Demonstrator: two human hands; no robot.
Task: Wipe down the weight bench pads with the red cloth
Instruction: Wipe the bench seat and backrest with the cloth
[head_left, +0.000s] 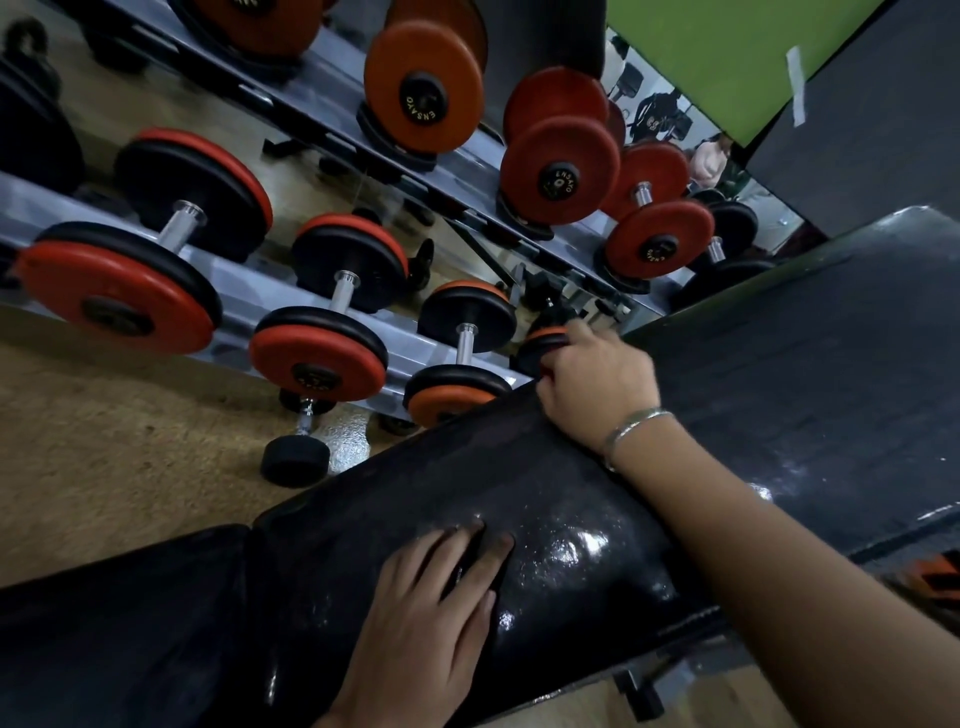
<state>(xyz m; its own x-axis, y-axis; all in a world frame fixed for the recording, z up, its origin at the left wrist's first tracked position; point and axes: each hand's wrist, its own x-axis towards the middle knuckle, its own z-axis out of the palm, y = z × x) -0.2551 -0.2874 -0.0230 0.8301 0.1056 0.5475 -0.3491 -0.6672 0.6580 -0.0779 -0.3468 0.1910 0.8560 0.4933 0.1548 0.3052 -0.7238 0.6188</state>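
Left hand (415, 613) lies flat on the glistening back pad (545, 467), fingers straight and slightly spread. Right hand (597, 389) hooks over that pad's far edge, fingertips hidden; whether it holds the red cloth cannot be told. Two pads adjoin, with the seat pad (130, 623) on the left. One dumbbell (294, 460) lies on the floor.

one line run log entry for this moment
left hand flat on bench pad | right hand at pad's far edge | red cloth not clearly visible | pad glistens

Of the person, only 2 bare forearms with the left hand (421, 613) and the right hand (597, 395) are seen. Around the right wrist lies 1 thin bangle (631, 426), silver-coloured and shiny.
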